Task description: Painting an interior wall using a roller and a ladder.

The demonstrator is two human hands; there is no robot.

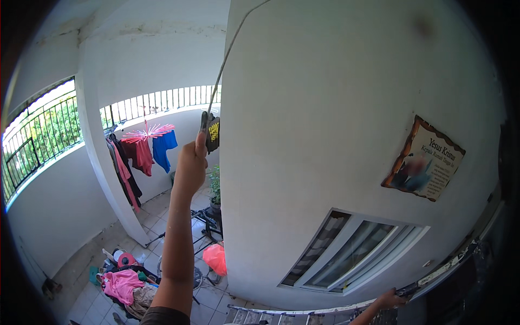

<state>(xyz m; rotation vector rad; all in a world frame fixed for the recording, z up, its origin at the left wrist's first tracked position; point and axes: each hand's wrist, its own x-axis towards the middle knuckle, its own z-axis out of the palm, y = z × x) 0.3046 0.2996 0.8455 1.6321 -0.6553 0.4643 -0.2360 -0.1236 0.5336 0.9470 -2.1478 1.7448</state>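
Observation:
My left hand (193, 162) is raised at the wall's corner, its fingers closed round a long thin grey rod or cable (222, 67). A dark end piece (204, 120) shows above the thumb. From there the grey line curves up past the top edge; I cannot tell whether it is stiff. Low on the right, my right hand (387, 299) is closed on a dark part at the rail of a metal ladder (441, 271); its fingertips are partly hidden. Right behind my left hand is a black item with yellow print (213, 134).
A pale wall (303, 135) carries a sign (425, 162) above a sliding window (352, 252). Below left lie a clothes heap (122, 287), a red plastic bag (215, 259) and a potted plant (215, 187). Laundry hangs from a pink rack (149, 131) beside a white pillar (105, 157).

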